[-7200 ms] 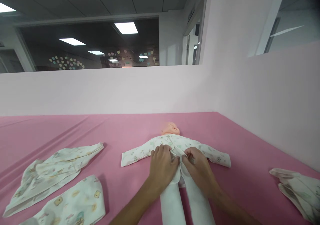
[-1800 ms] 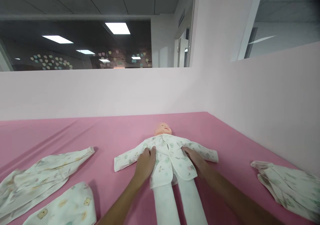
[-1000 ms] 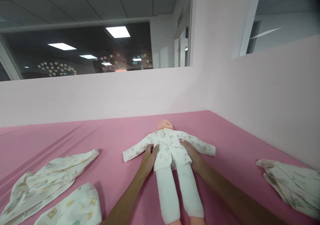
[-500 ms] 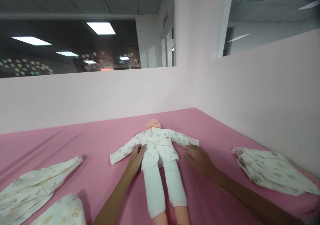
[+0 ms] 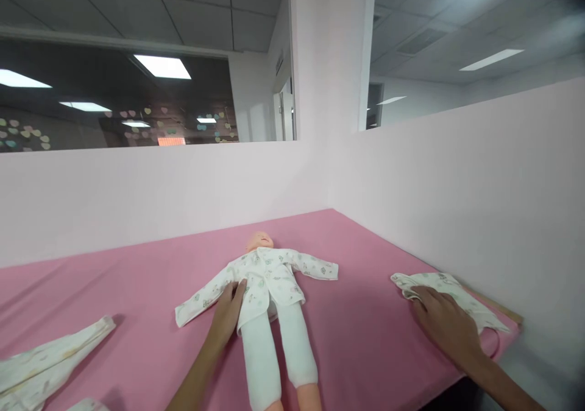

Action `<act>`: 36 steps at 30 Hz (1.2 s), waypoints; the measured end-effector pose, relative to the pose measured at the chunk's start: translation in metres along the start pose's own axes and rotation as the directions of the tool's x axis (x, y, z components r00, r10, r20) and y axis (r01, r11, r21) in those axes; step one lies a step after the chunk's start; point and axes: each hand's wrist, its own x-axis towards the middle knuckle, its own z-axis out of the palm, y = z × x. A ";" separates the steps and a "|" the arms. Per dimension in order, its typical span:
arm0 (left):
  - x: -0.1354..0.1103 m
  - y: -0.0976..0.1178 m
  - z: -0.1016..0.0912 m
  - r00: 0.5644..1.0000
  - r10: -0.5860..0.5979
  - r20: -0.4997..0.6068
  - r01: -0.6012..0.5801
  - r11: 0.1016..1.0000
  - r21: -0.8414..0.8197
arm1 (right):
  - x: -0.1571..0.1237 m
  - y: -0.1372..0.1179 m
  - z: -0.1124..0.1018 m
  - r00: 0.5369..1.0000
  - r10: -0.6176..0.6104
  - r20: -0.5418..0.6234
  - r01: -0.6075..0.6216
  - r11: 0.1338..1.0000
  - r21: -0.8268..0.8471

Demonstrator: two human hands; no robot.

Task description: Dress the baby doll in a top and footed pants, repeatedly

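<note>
A baby doll [image 5: 261, 240] lies on its back on the pink-covered table, head toward the wall. It wears a white printed jacket [image 5: 256, 280], sleeves spread, and white knee-length leggings [image 5: 260, 356]. My left hand [image 5: 228, 310] rests against the jacket's left side near the armpit, fingers laid out rather flat and holding nothing. To the right, my right hand [image 5: 445, 326] is over a folded white printed garment [image 5: 450, 286], its fingers bent onto the near edge of the cloth. The thumb of that hand is mostly hidden.
More white printed baby clothes [image 5: 55, 359] lie at the left, cut off by the frame. The pink table cover [image 5: 361, 319] meets a white wall [image 5: 159, 198] behind and another at the right. A table corner shows at lower right.
My right hand has moved from beside the doll's sleeve to the folded garment at the right and taken hold of it. My left hand stays by the doll. The view has turned right.
</note>
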 end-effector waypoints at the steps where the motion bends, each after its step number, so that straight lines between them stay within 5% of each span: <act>1: 0.001 0.000 -0.002 0.999 0.031 -0.024 -0.029 0.998 0.056 | 0.005 -0.005 -0.003 1.000 -0.001 0.026 0.001 1.000 -0.005; 4: 0.003 0.006 -0.007 0.982 0.142 -0.124 -0.107 0.961 0.254 | 0.020 -0.026 -0.019 0.999 0.002 0.051 -0.005 0.998 0.061; 7: -0.007 0.024 -0.006 0.943 0.304 -0.139 -0.231 0.894 0.384 | 0.040 -0.053 -0.046 0.994 -0.048 -0.095 0.065 0.980 0.186; 10: -0.038 0.056 0.006 0.875 0.482 -0.052 -0.416 0.802 0.429 | 0.060 -0.087 -0.085 0.915 -0.072 -0.398 0.179 0.954 0.241; 13: -0.085 0.094 0.025 0.820 0.571 0.025 -0.543 0.764 0.348 | 0.069 -0.129 -0.133 0.881 -0.063 -0.468 0.274 0.876 0.397; 15: -0.113 0.119 0.036 0.799 0.600 0.033 -0.585 0.765 0.268 | 0.068 -0.157 -0.165 0.941 -0.115 -0.318 0.289 0.761 0.581; 17: -0.130 0.140 0.040 0.817 0.576 0.030 -0.570 0.800 0.189 | 0.062 -0.180 -0.194 0.973 -0.229 0.000 0.141 0.599 0.789; 20: -0.139 0.162 0.034 0.885 0.465 0.034 -0.466 0.884 0.036 | 0.053 -0.198 -0.221 0.857 -0.432 0.280 -0.150 0.310 0.939; 22: -0.141 0.168 0.024 0.926 0.375 0.029 -0.373 0.926 -0.060 | 0.048 -0.200 -0.227 0.777 -0.542 0.321 -0.271 0.173 0.947; 26: -0.143 0.167 0.002 0.964 0.260 -0.047 -0.264 0.950 -0.165 | 0.046 -0.189 -0.222 0.712 -0.624 0.322 -0.391 0.029 0.920; 29: -0.138 0.161 -0.016 0.979 0.153 -0.132 -0.186 0.939 -0.290 | 0.050 -0.178 -0.222 0.668 -0.640 0.380 -0.453 0.055 0.890; 32: -0.123 0.156 -0.034 0.991 0.034 -0.132 -0.089 0.891 -0.445 | 0.055 -0.170 -0.228 0.722 -0.562 0.403 -0.363 0.188 0.913; 36: -0.117 0.153 -0.041 0.984 0.056 -0.167 -0.134 0.850 -0.509 | 0.052 -0.170 -0.231 0.769 -0.542 0.339 -0.152 0.359 0.921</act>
